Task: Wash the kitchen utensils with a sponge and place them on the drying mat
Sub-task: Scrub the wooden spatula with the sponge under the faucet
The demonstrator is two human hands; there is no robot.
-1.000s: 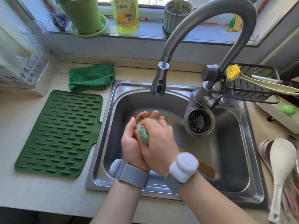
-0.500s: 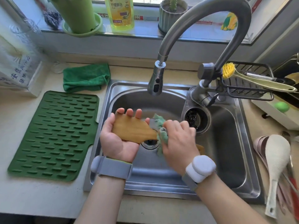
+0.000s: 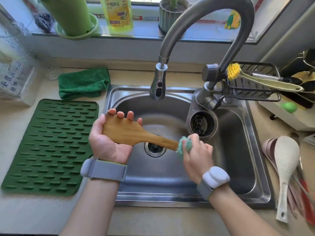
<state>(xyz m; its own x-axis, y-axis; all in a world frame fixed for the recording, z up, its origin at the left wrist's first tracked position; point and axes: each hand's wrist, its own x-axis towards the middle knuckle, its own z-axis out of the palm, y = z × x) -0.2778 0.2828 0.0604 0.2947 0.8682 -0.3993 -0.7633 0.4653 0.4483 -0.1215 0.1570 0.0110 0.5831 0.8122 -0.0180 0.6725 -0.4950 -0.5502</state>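
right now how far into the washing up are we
Nothing is finished yet: the green drying mat holds no utensils. In hand: the left hand cradles the wooden spatula over the sink while the right hand grips the sponge around its handle. No water shows at the faucet, so rinsing remains. The white rice paddle and other utensils wait on the right counter.

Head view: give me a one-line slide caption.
Over the sink, the left hand cradles a wooden spatula while the right hand scrubs its handle with a green sponge.
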